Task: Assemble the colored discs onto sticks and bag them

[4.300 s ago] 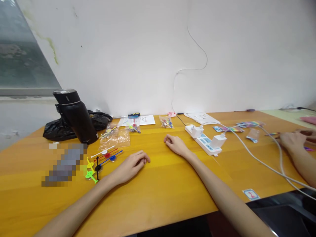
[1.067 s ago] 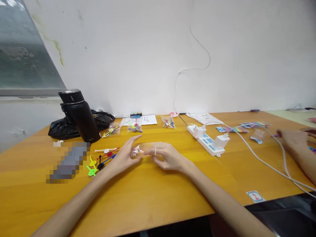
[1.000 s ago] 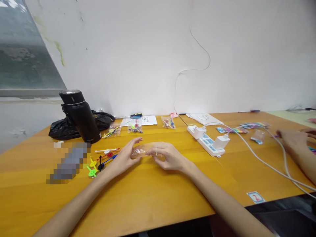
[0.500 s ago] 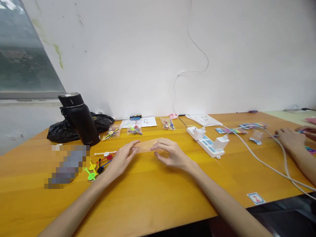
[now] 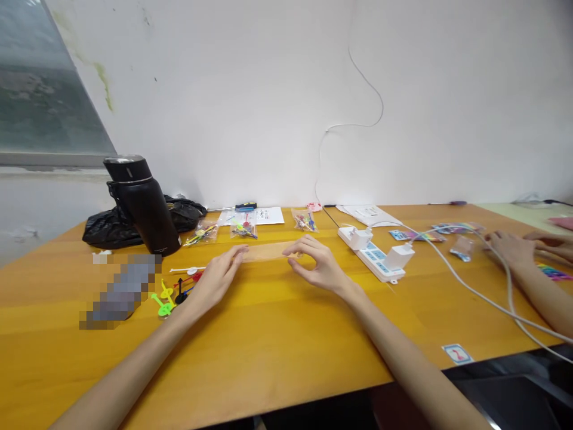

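Note:
A clear plastic bag is stretched flat between my two hands, just above the wooden table. My left hand pinches its left end between thumb and fingers. At the right end, my right hand grips it with curled fingers. Left of my left hand lie loose plastic spinner arrows: a green one, a yellow one, a black one and a white one. Red and blue ones are partly hidden behind that hand.
A black bottle stands before a black plastic bag. Bagged arrows lie along the wall near a screwdriver. A power strip with white cables sits at right, beyond which another person's hands work.
My hands have spread slightly apart, and the plastic bag between them is flatter and more taut. The view has shifted a little. The other person's hands have moved left.

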`<state>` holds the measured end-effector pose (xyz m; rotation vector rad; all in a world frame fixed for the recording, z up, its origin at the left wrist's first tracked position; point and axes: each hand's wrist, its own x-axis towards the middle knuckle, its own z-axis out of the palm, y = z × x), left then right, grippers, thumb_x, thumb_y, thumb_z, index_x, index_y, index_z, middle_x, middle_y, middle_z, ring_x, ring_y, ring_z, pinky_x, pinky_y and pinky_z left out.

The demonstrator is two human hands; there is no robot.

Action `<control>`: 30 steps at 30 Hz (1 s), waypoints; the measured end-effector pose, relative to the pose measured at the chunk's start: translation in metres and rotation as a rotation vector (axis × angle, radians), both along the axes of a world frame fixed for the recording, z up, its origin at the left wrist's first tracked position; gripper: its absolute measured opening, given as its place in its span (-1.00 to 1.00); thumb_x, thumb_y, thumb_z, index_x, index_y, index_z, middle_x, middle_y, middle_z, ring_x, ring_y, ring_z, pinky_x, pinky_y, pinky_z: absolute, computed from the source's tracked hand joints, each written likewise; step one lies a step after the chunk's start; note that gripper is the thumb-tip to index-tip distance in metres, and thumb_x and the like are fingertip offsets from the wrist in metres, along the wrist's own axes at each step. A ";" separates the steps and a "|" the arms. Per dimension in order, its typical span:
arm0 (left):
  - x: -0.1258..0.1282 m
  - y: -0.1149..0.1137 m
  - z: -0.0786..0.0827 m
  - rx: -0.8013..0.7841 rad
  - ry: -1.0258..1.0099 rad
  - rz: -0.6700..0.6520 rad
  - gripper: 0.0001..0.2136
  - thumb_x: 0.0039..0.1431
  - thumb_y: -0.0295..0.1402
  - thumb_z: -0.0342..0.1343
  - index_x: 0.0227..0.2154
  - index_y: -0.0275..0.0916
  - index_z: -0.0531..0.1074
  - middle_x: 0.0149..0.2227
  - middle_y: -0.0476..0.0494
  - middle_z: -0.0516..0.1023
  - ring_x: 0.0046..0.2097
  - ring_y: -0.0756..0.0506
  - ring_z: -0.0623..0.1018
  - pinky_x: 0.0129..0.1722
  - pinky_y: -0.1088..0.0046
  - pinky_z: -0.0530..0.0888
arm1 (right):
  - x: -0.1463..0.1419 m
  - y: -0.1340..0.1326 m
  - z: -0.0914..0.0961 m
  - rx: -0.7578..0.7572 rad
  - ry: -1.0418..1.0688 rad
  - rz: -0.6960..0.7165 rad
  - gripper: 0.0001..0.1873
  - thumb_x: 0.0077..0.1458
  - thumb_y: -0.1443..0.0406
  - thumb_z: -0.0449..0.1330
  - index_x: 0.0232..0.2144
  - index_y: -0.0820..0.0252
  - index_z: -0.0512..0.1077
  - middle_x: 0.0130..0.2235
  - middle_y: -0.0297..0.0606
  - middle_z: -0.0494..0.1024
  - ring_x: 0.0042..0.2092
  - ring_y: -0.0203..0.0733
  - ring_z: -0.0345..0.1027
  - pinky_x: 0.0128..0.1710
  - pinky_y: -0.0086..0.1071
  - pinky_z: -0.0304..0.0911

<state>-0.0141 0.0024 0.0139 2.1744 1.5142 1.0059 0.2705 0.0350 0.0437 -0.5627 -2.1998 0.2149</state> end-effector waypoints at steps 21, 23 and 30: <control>0.004 -0.006 0.023 0.169 -0.543 -0.071 -0.59 0.27 -0.42 -0.14 0.11 -0.17 0.43 0.27 -0.16 0.40 0.32 -0.23 0.34 0.34 -0.01 0.28 | 0.000 -0.002 0.005 0.144 -0.035 -0.094 -0.80 0.25 0.44 0.14 -0.15 0.08 0.47 -0.10 -0.25 0.65 -0.03 -0.09 0.47 0.02 -0.15 0.35; 0.003 -0.004 0.025 0.136 -0.718 -0.116 -0.63 0.30 -0.35 -0.14 0.07 -0.18 0.45 0.25 -0.19 0.42 0.30 -0.25 0.37 0.28 -0.03 0.35 | 0.001 -0.002 0.006 0.143 -0.044 -0.094 -0.80 0.25 0.44 0.14 -0.14 0.08 0.47 -0.07 -0.24 0.65 -0.01 -0.09 0.47 0.03 -0.15 0.35; 0.000 -0.002 0.027 0.086 -0.777 -0.143 -0.63 0.36 -0.11 -0.09 0.09 -0.12 0.40 0.29 -0.20 0.36 0.34 -0.27 0.31 0.32 -0.02 0.29 | 0.001 -0.003 0.006 0.096 -0.048 -0.042 -0.77 0.22 0.46 0.15 -0.15 0.07 0.48 -0.01 -0.27 0.64 0.06 -0.11 0.45 0.08 -0.16 0.36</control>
